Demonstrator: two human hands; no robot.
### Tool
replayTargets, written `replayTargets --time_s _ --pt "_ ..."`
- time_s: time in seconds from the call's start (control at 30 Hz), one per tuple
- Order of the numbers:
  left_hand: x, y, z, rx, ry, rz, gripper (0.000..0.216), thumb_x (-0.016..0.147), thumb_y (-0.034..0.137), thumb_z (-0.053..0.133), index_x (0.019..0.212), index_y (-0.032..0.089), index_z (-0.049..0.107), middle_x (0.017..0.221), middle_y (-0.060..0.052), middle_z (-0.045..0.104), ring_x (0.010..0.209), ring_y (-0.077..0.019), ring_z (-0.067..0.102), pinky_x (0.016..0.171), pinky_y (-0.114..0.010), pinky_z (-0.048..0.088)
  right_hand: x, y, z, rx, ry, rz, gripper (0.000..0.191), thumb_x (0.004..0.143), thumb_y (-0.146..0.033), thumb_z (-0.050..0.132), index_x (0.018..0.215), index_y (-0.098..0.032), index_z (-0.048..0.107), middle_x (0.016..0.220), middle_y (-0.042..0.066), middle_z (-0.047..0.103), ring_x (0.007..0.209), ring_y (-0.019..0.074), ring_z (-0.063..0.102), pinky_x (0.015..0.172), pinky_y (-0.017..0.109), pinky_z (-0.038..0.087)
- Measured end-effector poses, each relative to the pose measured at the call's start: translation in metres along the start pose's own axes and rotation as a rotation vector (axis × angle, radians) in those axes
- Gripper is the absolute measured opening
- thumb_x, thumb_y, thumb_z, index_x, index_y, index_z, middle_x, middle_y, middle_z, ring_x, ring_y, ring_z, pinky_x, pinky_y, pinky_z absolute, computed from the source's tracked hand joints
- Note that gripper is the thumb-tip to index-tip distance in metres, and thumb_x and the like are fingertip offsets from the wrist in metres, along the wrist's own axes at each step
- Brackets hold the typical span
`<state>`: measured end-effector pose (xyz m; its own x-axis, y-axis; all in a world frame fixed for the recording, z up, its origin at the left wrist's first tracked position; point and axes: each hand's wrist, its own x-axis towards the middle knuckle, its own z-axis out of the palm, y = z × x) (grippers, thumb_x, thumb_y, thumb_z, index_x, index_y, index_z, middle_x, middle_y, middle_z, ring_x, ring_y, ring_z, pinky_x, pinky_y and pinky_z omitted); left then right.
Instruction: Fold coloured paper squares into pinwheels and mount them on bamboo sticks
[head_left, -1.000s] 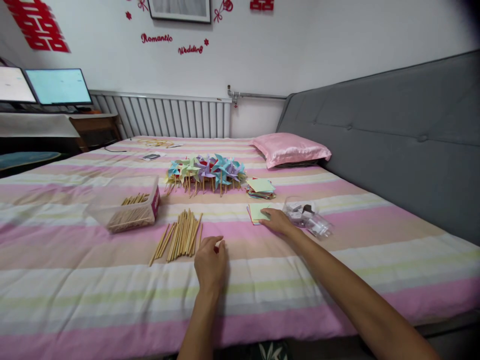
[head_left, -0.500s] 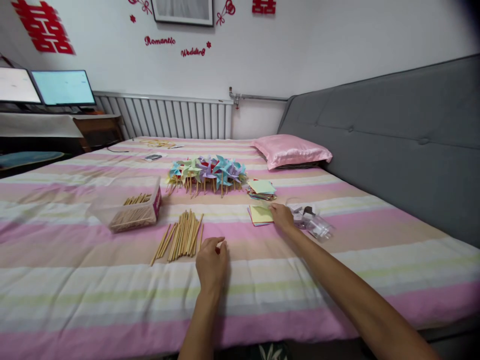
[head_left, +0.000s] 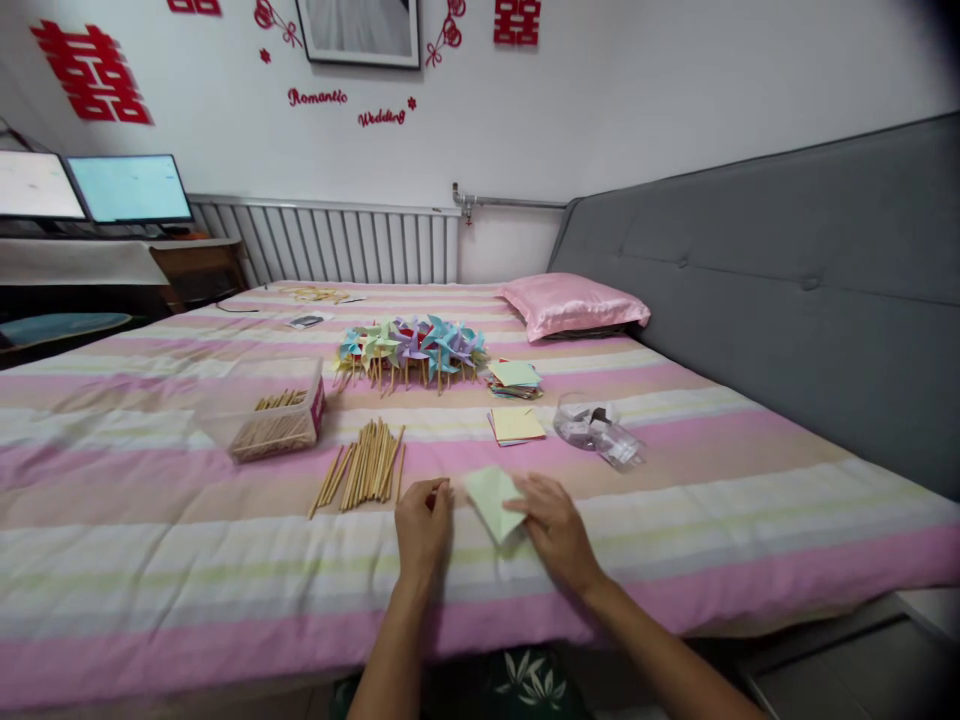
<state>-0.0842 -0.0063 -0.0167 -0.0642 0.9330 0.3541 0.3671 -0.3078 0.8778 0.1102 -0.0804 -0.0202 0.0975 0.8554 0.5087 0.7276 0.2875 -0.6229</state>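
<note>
A pale green square of paper [head_left: 493,500] with faint creases is pinched in my right hand [head_left: 551,525], held over the near part of the bed with one corner toward me. To its left, my left hand [head_left: 424,525] rests on the bedspread with fingers curled and thumb against the index finger; whatever it may hold is too small to make out. Close beyond that hand lies a pile of thin wooden sticks [head_left: 369,465]. Past the paper sits a small stack of coloured square sheets [head_left: 517,425], yellow on top, with a thicker stack [head_left: 514,377] behind it.
Several finished paper pinwheels [head_left: 412,345] on sticks stand grouped at mid-bed. A clear plastic box [head_left: 274,435] of sticks lies at left. Clear plastic containers [head_left: 600,430] with small items are at right. Farther off are a pink pillow [head_left: 570,303] and a grey headboard [head_left: 750,240].
My right hand has come back from the yellow-topped stack toward me, bringing the pale green sheet beside my left hand. The left hand has stayed nearly in place, its fingertips closer together.
</note>
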Motion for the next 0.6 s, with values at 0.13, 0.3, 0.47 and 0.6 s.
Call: replayTargets --time_s 0.13,0.3,0.47,0.6 --pt "-0.026 -0.002 -0.008 -0.099 0.010 -0.021 0.030 0.080 0.040 0.055 0.085 0.014 0.071 0.087 -0.011 0.071 0.083 -0.0234 0.064 0.078 -0.037 0.049 -0.028 0.006 0.011 -0.045 -0.106 0.031 0.043 0.079 -0.008 0.048 0.107 -0.030 0.071 0.128 0.002 0.061 0.125 0.0228 0.048 0.103 0.045 0.040" --pt "-0.052 -0.002 -0.024 -0.229 -0.007 -0.071 0.036 0.078 0.046 0.056 0.086 0.014 0.071 0.094 -0.013 0.071 0.090 -0.0238 0.065 0.083 -0.037 0.050 -0.026 -0.003 0.008 -0.073 -0.107 0.030 0.045 0.077 -0.007 0.049 0.110 -0.030 0.070 0.128 0.002 0.061 0.124 0.0213 0.049 0.105 0.042 0.038" --pt "-0.061 -0.002 -0.036 -0.325 -0.025 -0.158 0.039 0.069 0.048 0.065 0.085 0.013 0.072 0.091 -0.014 0.073 0.089 -0.0240 0.066 0.084 -0.037 0.049 -0.028 -0.010 0.005 -0.095 -0.152 0.047 0.046 0.077 -0.007 0.049 0.112 -0.030 0.068 0.126 0.002 0.062 0.122 0.0201 0.051 0.105 0.040 0.037" --pt "-0.058 0.000 -0.038 -0.366 -0.053 -0.216 0.040 0.065 0.047 0.069 0.084 0.012 0.072 0.089 -0.014 0.073 0.090 -0.0247 0.066 0.084 -0.037 0.049 -0.028 -0.009 0.004 -0.090 -0.165 0.038 0.049 0.075 -0.004 0.049 0.111 -0.029 0.069 0.123 0.002 0.064 0.120 0.0192 0.053 0.105 0.039 0.038"
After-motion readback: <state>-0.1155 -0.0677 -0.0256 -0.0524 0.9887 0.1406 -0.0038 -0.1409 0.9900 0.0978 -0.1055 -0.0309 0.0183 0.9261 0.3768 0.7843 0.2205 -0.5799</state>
